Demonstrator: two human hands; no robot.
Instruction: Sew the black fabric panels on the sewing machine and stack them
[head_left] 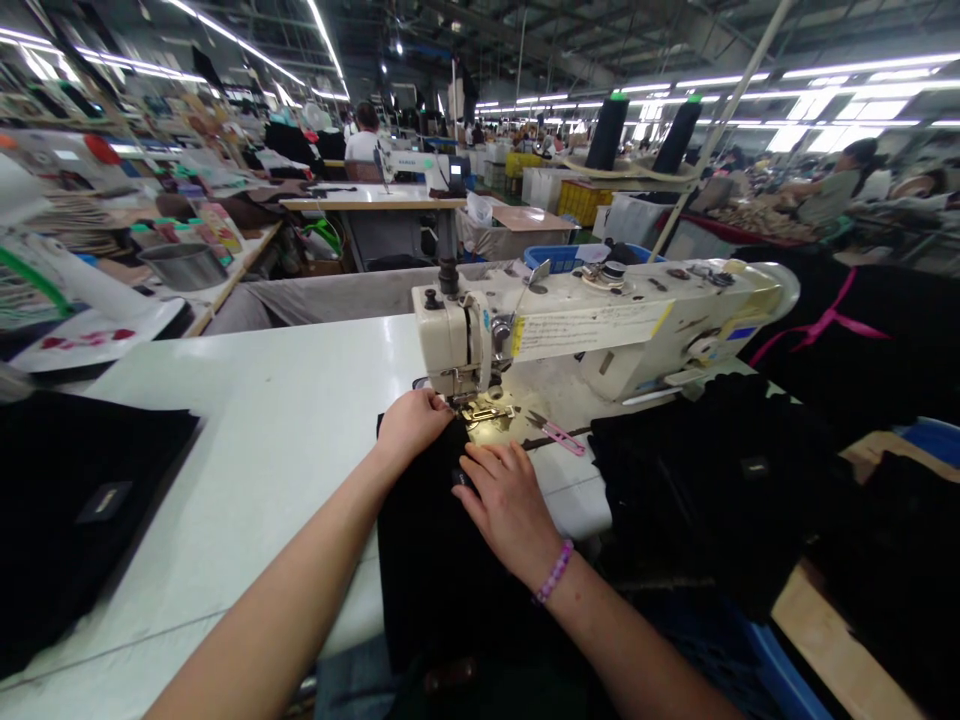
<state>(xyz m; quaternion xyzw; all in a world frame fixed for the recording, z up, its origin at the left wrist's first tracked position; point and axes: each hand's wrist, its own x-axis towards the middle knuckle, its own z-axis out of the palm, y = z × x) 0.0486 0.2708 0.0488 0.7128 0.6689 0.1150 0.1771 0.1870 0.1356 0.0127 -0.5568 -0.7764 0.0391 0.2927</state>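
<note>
A piece of black fabric (pixel 420 560) hangs over the front of the white sewing table, its far end under the head of an industrial sewing machine (pixel 450 340). My left hand (pixel 416 425) has its fingers closed on the fabric's far edge, close beside the presser foot. My right hand (pixel 514 510) lies on the fabric's right side, fingers fairly flat and thumb apart. Near that thumb is a small dark label (pixel 463 480). Pink-handled thread snips (pixel 559 435) lie on the machine bed to the right. The needle tip is hidden by my left fingers.
Black fabric with a label (pixel 45 520) lies on the table at left. More black fabric pieces (pixel 697 480) are heaped at right, over a blue basket (pixel 787 670). Two thread cones (pixel 607 135) stand behind the machine. A metal bowl (pixel 184 268) sits at back left.
</note>
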